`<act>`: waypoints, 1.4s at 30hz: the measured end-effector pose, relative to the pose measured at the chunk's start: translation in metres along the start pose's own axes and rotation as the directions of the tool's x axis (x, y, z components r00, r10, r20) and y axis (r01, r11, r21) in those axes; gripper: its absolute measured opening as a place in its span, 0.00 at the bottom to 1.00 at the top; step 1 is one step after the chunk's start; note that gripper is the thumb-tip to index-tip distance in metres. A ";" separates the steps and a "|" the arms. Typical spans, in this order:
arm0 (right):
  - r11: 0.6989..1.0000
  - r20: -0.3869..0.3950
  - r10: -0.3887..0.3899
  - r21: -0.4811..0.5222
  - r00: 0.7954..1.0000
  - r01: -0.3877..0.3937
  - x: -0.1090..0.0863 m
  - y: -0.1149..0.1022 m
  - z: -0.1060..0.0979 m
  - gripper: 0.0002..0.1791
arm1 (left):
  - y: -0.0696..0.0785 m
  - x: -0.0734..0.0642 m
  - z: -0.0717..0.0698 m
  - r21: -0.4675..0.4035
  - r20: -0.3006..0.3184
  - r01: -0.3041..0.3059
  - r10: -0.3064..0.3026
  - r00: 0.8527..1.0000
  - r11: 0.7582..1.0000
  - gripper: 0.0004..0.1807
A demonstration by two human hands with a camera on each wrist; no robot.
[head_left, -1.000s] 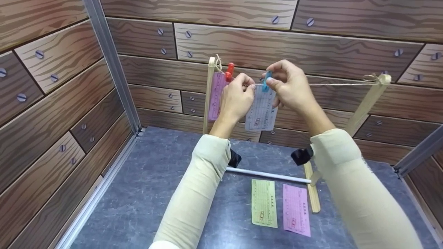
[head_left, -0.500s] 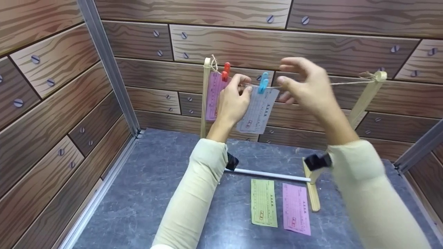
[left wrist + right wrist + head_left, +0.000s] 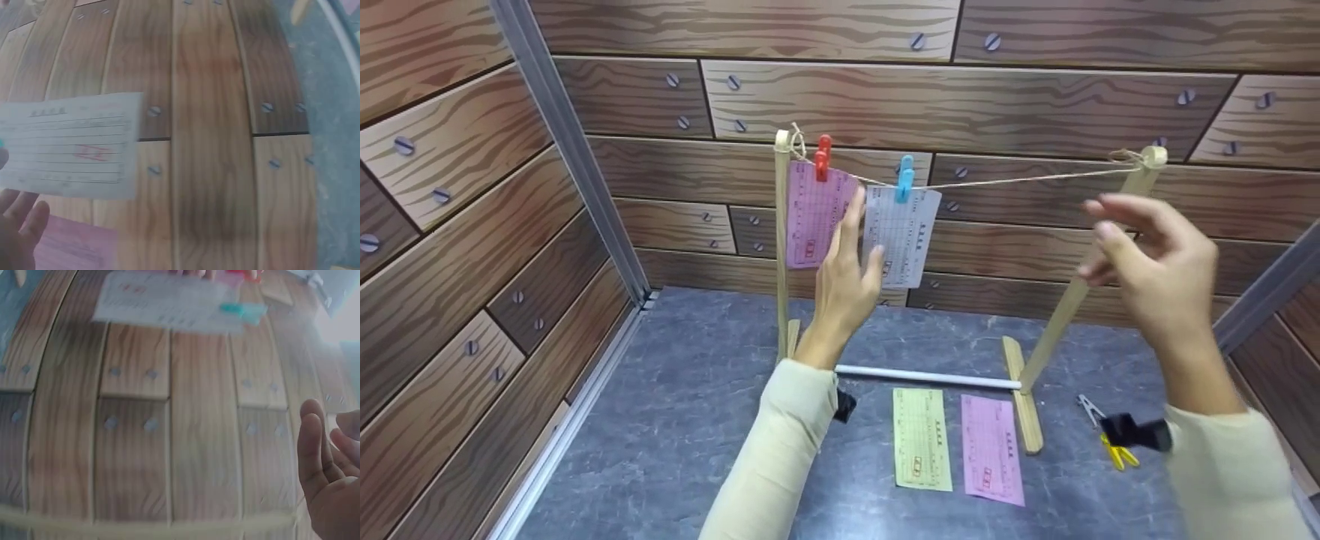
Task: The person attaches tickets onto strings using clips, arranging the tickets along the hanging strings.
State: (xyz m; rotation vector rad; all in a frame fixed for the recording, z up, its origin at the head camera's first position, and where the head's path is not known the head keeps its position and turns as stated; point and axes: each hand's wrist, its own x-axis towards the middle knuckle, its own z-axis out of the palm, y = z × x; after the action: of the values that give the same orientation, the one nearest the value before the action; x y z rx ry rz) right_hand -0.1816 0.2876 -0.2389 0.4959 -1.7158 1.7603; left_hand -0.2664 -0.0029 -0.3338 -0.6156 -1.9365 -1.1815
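A white printed slip (image 3: 901, 236) hangs from the string (image 3: 1020, 180) under a blue clothespin (image 3: 905, 180). To its left a pink slip (image 3: 814, 214) hangs from a red clothespin (image 3: 823, 159). My left hand (image 3: 846, 281), fingers extended upward, is in front of the two hanging slips; whether it touches them I cannot tell. My right hand (image 3: 1166, 274) is away to the right, by the right wooden post (image 3: 1061, 319), fingers loosely bent around nothing. In the right wrist view the right hand (image 3: 332, 472) also holds nothing.
On the grey table lie a green slip (image 3: 921, 439) and another pink slip (image 3: 992, 450). A white rod (image 3: 926, 376) joins the feet of the posts. Near my right sleeve lie a grey clothespin (image 3: 1089, 411) and a yellow clothespin (image 3: 1119, 452).
My right hand has released the blue clothespin and moved right and down. My left hand has let go of the string and lowered, its fingers straightened. The white slip stays hanging.
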 end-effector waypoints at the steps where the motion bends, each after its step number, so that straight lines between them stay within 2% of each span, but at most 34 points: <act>1: 1.000 -0.020 0.002 0.003 1.000 -0.001 -0.003 0.004 -0.008 0.14 | -0.003 -0.006 0.002 0.004 -0.002 -0.005 0.005 1.000 1.000 0.40; 3: 1.000 -0.054 0.017 -0.009 0.998 -0.017 -0.009 0.014 -0.023 0.13 | -0.009 -0.017 0.005 0.011 0.005 -0.006 0.006 1.000 1.000 0.38; 7: 0.991 -0.097 0.106 -0.067 0.990 -0.112 -0.027 0.038 -0.054 0.12 | -0.023 -0.043 0.012 0.012 0.051 0.023 -0.024 0.998 1.000 0.35; 11: 0.959 -0.106 0.217 -0.160 0.970 -0.232 -0.051 0.070 -0.084 0.12 | -0.036 -0.072 0.020 0.018 0.102 0.083 -0.084 0.991 0.996 0.32; 14: 0.911 -0.110 0.288 -0.274 0.951 -0.308 -0.071 0.098 -0.104 0.10 | -0.048 -0.096 0.025 0.030 0.119 0.129 -0.132 0.984 0.991 0.31; 17: 0.826 -0.126 0.365 -0.413 0.922 -0.384 -0.092 0.124 -0.125 0.09 | -0.057 -0.120 0.031 0.047 0.139 0.184 -0.188 0.972 0.982 0.29; 19: 0.748 -0.149 0.406 -0.513 0.902 -0.421 -0.107 0.138 -0.137 0.08 | -0.062 -0.135 0.036 0.065 0.167 0.237 -0.244 0.955 0.969 0.26; 21: 0.665 -0.174 0.436 -0.598 0.883 -0.447 -0.123 0.150 -0.149 0.09 | -0.065 -0.148 0.041 0.089 0.207 0.298 -0.310 0.928 0.951 0.22; 24: 0.521 -0.219 0.473 -0.711 0.853 -0.471 -0.148 0.165 -0.162 0.15 | -0.069 -0.163 0.050 0.140 0.285 0.372 -0.397 0.873 0.918 0.16; 26: 0.444 -0.244 0.509 -0.747 0.825 -0.495 -0.163 0.173 -0.170 0.16 | -0.070 -0.172 0.056 0.188 0.328 0.407 -0.448 0.832 0.894 0.15; 28: 0.373 -0.269 0.551 -0.768 0.790 -0.522 -0.175 0.179 -0.178 0.19 | -0.072 -0.178 0.063 0.242 0.362 0.408 -0.472 0.804 0.880 0.13; 29: 0.349 -0.277 0.573 -0.769 0.771 -0.536 -0.181 0.182 -0.182 0.21 | -0.073 -0.182 0.067 0.267 0.373 0.407 -0.483 0.792 0.873 0.13; 32: 0.302 -0.281 0.652 -0.756 0.704 -0.581 -0.195 0.188 -0.194 0.28 | -0.074 -0.191 0.078 0.332 0.400 0.391 -0.504 0.765 0.858 0.13; 36: 0.275 -0.271 0.749 -0.702 0.604 -0.657 -0.211 0.196 -0.203 0.38 | -0.076 -0.198 0.091 0.397 0.418 0.371 -0.525 0.742 0.840 0.17; 38: 0.265 -0.275 0.769 -0.685 0.578 -0.678 -0.215 0.199 -0.204 0.42 | -0.076 -0.200 0.096 0.435 0.414 0.356 -0.535 0.736 0.827 0.18; 40: 0.257 -0.273 0.776 -0.686 0.568 -0.681 -0.216 0.201 -0.204 0.46 | -0.076 -0.202 0.099 0.465 0.408 0.347 -0.545 0.733 0.815 0.17; 42: 0.248 -0.268 0.778 -0.699 0.568 -0.670 -0.215 0.203 -0.203 0.47 | -0.076 -0.202 0.100 0.473 0.403 0.347 -0.549 0.732 0.810 0.15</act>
State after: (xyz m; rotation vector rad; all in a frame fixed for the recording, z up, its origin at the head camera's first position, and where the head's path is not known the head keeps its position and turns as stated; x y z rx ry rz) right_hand -0.1261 0.4583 -0.5487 -0.7461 -2.8460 1.2557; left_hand -0.2386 0.0499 -0.5643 -0.2623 -2.8285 -0.9307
